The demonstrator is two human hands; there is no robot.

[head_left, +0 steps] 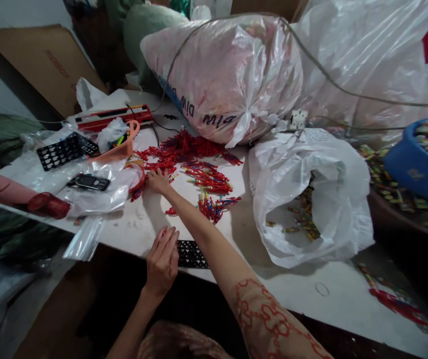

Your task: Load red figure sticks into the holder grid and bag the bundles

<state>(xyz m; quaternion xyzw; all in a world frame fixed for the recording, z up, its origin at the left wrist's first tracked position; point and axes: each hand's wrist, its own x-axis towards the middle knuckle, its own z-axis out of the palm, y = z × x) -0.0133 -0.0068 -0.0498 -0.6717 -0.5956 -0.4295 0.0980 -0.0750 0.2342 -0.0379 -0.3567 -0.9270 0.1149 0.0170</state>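
My right hand point(157, 182) reaches across to the left side of a pile of small red strung pieces point(187, 147). Its fingers are slightly apart and touch the pile's edge by a red round container point(137, 179). Near the table's front edge, my left hand point(163, 257) is closed, with a bit of red showing at the fingertips; most of what it holds is hidden. Beside it lies a black perforated tray point(191, 254), partly covered by my right forearm. Bundles of red pieces with yellow and blue parts point(210, 177) lie beyond my forearm.
A white plastic bag point(311, 249) with small colourful pieces stands open at right, near a blue tub point(411, 164). Large stuffed bags point(228, 75) line the back. At left are a phone point(92, 182), an orange basket point(118, 149), another black tray point(62, 152) and a pink bottle point(4, 188).
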